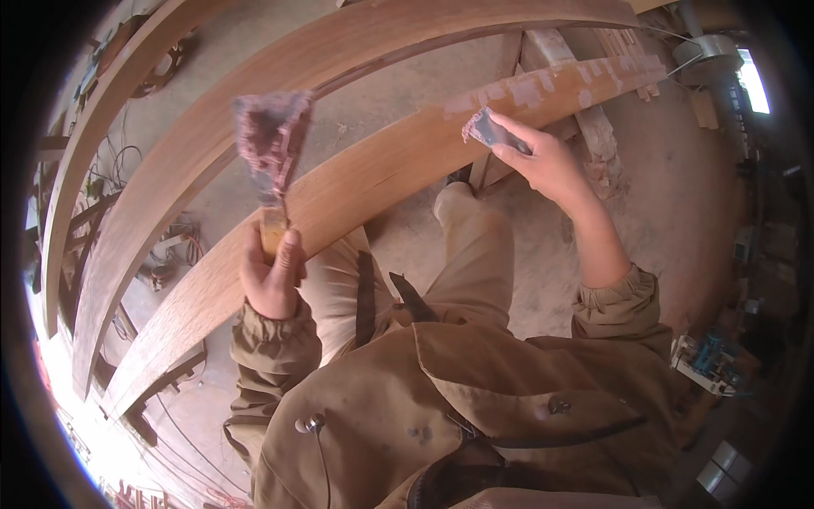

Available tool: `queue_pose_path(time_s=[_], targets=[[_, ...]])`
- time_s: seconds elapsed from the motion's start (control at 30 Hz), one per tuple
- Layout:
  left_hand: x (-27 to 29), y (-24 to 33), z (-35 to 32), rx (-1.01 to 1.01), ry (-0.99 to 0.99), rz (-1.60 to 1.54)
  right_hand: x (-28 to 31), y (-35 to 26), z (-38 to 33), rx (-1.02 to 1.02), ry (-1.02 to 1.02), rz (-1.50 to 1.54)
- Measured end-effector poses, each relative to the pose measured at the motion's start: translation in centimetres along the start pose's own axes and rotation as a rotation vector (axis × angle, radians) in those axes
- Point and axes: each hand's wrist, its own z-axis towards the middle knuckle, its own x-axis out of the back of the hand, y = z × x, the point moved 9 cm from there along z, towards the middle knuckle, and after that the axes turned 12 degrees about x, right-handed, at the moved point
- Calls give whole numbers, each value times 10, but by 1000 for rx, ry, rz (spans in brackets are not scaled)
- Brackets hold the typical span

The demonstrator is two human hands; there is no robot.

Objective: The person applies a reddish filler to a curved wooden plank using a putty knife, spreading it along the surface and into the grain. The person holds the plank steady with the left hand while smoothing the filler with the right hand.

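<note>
My left hand (275, 270) is closed round the wooden handle of a wide putty knife (273, 140), whose blade is heaped with pinkish-brown filler paste. In my right hand (543, 165) a smaller dark scraper blade (490, 129) is pinched between thumb and fingers, with paste along its edge. Both tools are held over or close to the nearest long wooden board (386, 174). Patches of pink filler (526, 87) are smeared on that board's right-hand stretch, beyond my right hand. The rest of its face shows bare wood grain.
A second wooden board (280, 64) runs alongside, farther off, and a third (93, 148) lies at the far left. Wooden supports (598, 136) stand under the boards' right end. Cables (191, 246) trail on the concrete floor (670, 220). A teal machine (716, 360) sits at the lower right.
</note>
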Motion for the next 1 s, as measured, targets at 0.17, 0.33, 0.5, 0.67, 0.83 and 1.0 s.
queue_pose_path(time_s=[0.17, 0.33, 0.5, 0.67, 0.83, 1.0], targets=[[51, 42, 46, -274, 286, 35, -18, -30, 34, 183, -45, -228], [67, 38, 69, -328, 448, 13, -28, -39, 53, 314, -172, -511], [69, 34, 74, -266, 428, 31, -30, -37, 63, 265, -310, -543], [70, 28, 79, -214, 398, 8, -25, -49, 77, 317, -434, -681], [65, 31, 78, -182, 413, 12, -32, -79, 79, 204, -524, -784], [66, 29, 80, -156, 427, 15, -27, -62, 87, 118, -609, -818]])
